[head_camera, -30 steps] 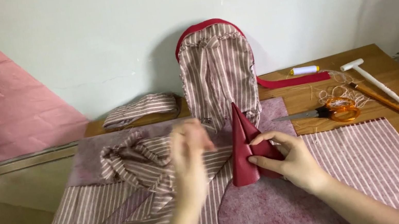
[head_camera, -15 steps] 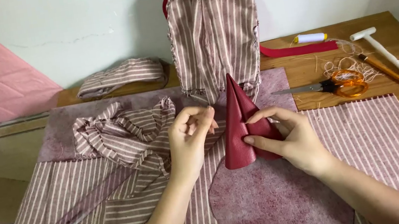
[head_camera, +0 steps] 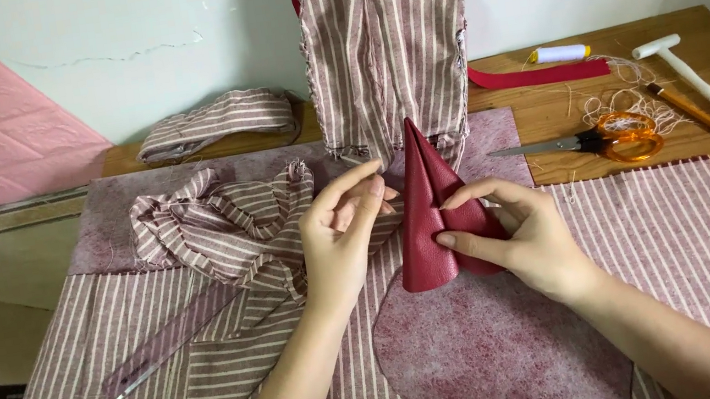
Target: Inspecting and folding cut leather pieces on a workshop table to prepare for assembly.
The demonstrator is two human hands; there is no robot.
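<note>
— What takes up most of the frame?

— A wooden table point(head_camera: 708, 76) spread with striped cloth point(head_camera: 686, 246), pink and white, across the lower half. On it, at lower centre, lies a rounded piece of mottled red felt point(head_camera: 497, 355). Against the wall at upper centre stands a striped fabric bag point(head_camera: 385, 47), upright, with a red edge at its top.

— And left of the middle?

— A crumpled bundle of striped fabric point(head_camera: 219, 223), and behind it, at upper left, a folded striped strap point(head_camera: 215, 122). A clear ruler point(head_camera: 171, 341) lies slantwise at lower left.

— Where is the red piece?

— The dark red cone point(head_camera: 427, 217) is at the centre, its tip pointing up towards the bag. The right hand point(head_camera: 518, 241) holds it, thumb and fingers pinched around its right side. The left hand point(head_camera: 346, 233) sits just beside the cone's left edge, fingers curled narrow with the tips drawn together; whether they pinch anything I cannot tell.

— Smaller things?

— At upper right: orange-handled scissors point(head_camera: 606, 138), a white hammer point(head_camera: 694, 78), a red strip point(head_camera: 541, 73), and a spool of thread point(head_camera: 561, 53).
</note>
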